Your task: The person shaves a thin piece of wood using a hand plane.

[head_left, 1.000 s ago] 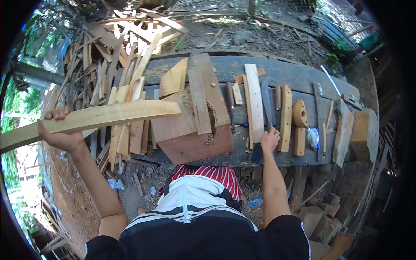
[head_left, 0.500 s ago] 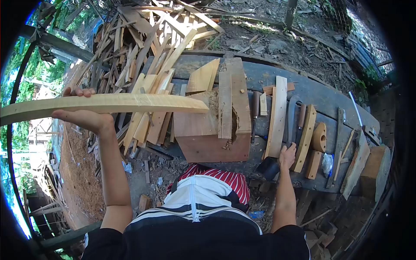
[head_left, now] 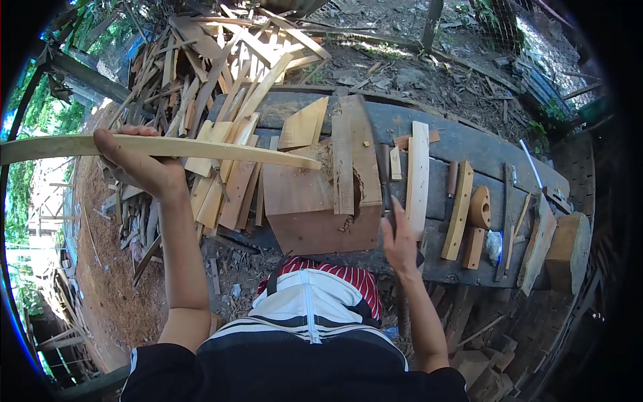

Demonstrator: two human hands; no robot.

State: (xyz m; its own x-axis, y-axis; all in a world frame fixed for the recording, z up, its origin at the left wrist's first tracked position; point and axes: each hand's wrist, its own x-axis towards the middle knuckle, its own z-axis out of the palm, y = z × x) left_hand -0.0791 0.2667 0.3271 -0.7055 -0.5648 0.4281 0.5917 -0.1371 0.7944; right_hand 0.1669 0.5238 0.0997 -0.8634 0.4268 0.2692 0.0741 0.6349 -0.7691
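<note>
A long, pale curved wooden piece (head_left: 221, 151) spans the left side, with its tapered end above the brown wooden block (head_left: 315, 231). My left hand (head_left: 144, 161) grips it, thumb on the near side and fingers behind. My right hand (head_left: 400, 241) is over the bench edge right of the block, fingers spread and nothing visible between them. A dark long tool (head_left: 385, 167) lies just beyond its fingertips. Beside the hand is a pale curved strip (head_left: 418, 181). Something dark is partly hidden behind my right wrist.
On the dark bench (head_left: 388, 110) are a drilled wooden bar (head_left: 458, 214), a rounded wooden tool (head_left: 479, 208), a small wooden block (head_left: 473, 248) and a brown handle (head_left: 453, 177). Scrap wood (head_left: 201, 74) is heaped at the back left. A thick wood chunk (head_left: 568, 251) stands at the right.
My right hand has moved left and spread its fingers. The dark curved tool beside the pale strip no longer shows there. My left hand now wraps the long piece instead of supporting it on the palm.
</note>
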